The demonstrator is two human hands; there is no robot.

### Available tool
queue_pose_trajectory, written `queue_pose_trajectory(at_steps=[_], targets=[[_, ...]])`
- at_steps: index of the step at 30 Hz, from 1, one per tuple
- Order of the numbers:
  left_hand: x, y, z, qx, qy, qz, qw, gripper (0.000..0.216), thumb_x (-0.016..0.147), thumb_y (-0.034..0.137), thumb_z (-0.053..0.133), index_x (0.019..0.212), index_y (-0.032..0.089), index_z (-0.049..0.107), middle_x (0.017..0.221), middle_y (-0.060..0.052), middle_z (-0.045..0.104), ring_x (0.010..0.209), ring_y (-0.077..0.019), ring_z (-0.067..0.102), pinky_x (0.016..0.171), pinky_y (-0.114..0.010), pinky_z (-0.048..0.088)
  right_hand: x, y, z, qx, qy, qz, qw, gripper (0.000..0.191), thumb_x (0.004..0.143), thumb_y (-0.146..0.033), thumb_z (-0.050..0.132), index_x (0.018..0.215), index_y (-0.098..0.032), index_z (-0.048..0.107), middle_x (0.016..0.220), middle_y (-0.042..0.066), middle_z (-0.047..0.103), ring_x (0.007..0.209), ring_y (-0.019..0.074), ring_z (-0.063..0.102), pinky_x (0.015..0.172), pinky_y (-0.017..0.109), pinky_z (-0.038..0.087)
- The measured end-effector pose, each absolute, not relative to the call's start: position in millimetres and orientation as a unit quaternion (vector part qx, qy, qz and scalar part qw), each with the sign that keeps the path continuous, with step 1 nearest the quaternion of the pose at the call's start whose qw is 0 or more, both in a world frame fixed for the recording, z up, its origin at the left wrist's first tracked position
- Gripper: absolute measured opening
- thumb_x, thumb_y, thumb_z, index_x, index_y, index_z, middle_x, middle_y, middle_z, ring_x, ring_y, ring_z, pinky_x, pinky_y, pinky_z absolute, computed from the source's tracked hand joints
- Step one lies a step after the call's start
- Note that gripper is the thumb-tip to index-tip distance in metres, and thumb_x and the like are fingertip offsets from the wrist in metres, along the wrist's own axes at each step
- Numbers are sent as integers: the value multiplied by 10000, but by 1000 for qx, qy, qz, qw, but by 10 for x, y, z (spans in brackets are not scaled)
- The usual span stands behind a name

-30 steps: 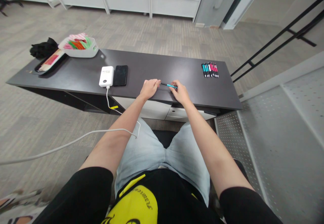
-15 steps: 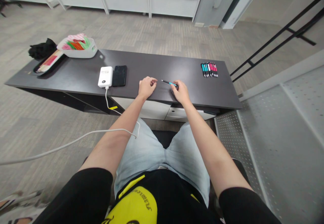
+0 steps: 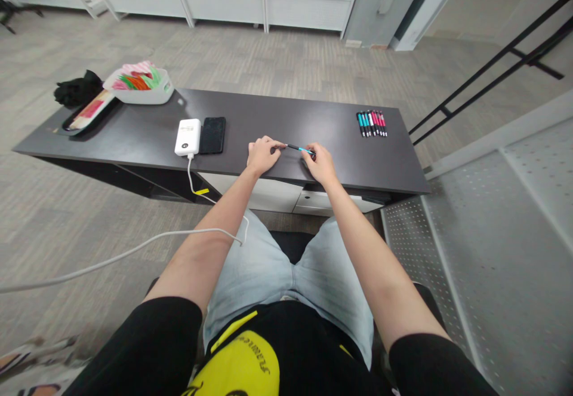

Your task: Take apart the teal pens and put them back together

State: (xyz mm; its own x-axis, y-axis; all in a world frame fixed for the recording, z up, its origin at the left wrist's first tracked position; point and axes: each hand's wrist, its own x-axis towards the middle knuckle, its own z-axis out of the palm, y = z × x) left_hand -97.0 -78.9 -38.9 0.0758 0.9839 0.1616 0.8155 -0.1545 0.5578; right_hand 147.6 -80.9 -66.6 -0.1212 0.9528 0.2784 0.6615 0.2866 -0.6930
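A blue and black pen (image 3: 295,147) lies sideways between my two hands, just over the dark tabletop (image 3: 286,112). My right hand (image 3: 320,163) is closed around its blue end. At the other end, the fingertips of my left hand (image 3: 262,156) pinch the tip; small details there are hard to make out. Off to the right, a row of pens (image 3: 371,123) in blue, white and red lies side by side on the table.
Left of my hands are a black phone (image 3: 212,135) and a white power bank (image 3: 187,137) with a white cable (image 3: 147,242) crossing my left forearm. Farther left stand a white basket (image 3: 147,95) of colourful items, a dark tray (image 3: 92,122) and a black bundle (image 3: 78,89).
My left hand has moved slightly right and its fingers have closed on the tip of the pen. The right hand keeps its hold, nearly still.
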Motion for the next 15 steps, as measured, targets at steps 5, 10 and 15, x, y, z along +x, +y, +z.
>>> queue_pose_trajectory(at_steps=[5,10,15], targets=[[-968,-802,-368,710,633,259,168,353,1104,177,717,1299,344,959,1343,-127,812,1291,-389,730,1257,-627,480,1477,-814,-637,-556,-714,218,365,179,1148,-465,682,1063,-307,694,1210,132,866,1147,376,753,1106,533,589],[-970,-830,-324,695,636,282,184,340,1095,188,778,1376,338,894,1428,-114,774,1305,-361,745,1291,-589,503,1481,-834,-568,-550,-704,240,381,283,1169,-555,646,1016,-318,668,1111,101,847,1104,354,742,1112,497,605],[-953,-989,-264,630,676,366,109,349,1191,278,770,1537,232,781,1639,-223,672,1608,-415,600,1395,-545,463,1500,-879,-500,-548,-684,262,404,450,1210,-705,513,1000,-323,625,996,74,774,1021,319,726,1070,456,618]])
